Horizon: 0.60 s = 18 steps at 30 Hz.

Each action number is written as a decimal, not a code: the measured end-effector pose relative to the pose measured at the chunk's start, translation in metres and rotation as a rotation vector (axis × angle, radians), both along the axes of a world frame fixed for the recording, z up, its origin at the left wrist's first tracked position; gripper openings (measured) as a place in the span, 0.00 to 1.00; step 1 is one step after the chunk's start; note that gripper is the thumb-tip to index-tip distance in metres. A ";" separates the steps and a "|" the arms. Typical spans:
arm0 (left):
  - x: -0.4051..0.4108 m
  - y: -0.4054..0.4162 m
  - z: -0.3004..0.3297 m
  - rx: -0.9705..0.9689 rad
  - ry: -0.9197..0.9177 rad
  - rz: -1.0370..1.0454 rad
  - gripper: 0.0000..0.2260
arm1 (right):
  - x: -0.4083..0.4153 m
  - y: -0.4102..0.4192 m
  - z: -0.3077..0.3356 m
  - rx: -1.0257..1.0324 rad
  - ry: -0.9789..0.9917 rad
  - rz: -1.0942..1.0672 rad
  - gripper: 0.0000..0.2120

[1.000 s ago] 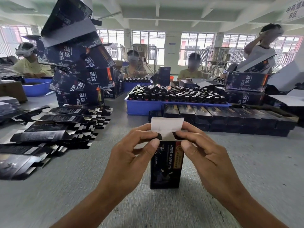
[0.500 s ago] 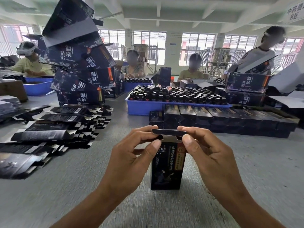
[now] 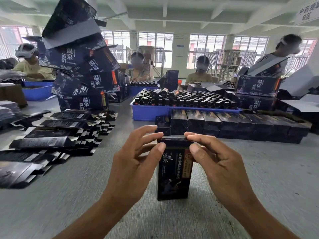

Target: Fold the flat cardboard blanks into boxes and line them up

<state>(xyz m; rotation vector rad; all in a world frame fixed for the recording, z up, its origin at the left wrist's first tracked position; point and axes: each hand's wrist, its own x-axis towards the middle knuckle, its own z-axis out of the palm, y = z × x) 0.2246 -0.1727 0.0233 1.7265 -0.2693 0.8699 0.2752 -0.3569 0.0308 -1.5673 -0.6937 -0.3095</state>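
Both hands sit at the centre of the frame on the upright dark box (image 3: pixel 173 171), which stands on its end on the grey table (image 3: pixel 259 178). My left hand (image 3: pixel 136 163) pinches the top left corner, thumb on the printed front face and forefinger on the lid's back edge; the other fingers are raised and spread, touching nothing. My right hand (image 3: pixel 219 161) pinches the top right corner the same way, thumb in front and forefinger on top. Compared with 1 second ago, the white lid flap that stood straight up above the box is now folded flat, so the top looks shut and dark; half a second ago it was only partway down. The box itself has not shifted on the table. Just beyond my fingertips, above centre and running to the right, the row of finished boxes (image 3: pixel 229 125) stands lined up side by side. Behind that row is a blue tray (image 3: pixel 150 112) packed with dark bottles (image 3: pixel 186 100). At the left of the frame the flat blanks (image 3: pixel 51 140) lie fanned out in overlapping piles, and a leaning stack of larger dark cartons (image 3: pixel 81 73) rises in the upper left. I see 4 people (image 3: pixel 200 73) working along the far side.
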 end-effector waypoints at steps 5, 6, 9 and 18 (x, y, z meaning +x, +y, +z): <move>0.001 0.002 -0.002 0.111 -0.062 0.048 0.11 | 0.001 0.000 -0.001 0.001 -0.014 0.009 0.10; 0.001 0.002 -0.002 0.124 -0.078 0.055 0.11 | 0.001 0.000 -0.001 -0.003 -0.020 0.004 0.09; 0.001 0.005 -0.002 0.167 -0.109 0.073 0.11 | 0.001 -0.001 -0.002 -0.012 -0.034 0.001 0.09; 0.002 0.009 -0.002 0.234 -0.146 0.088 0.11 | 0.002 0.000 -0.004 -0.025 -0.061 -0.014 0.08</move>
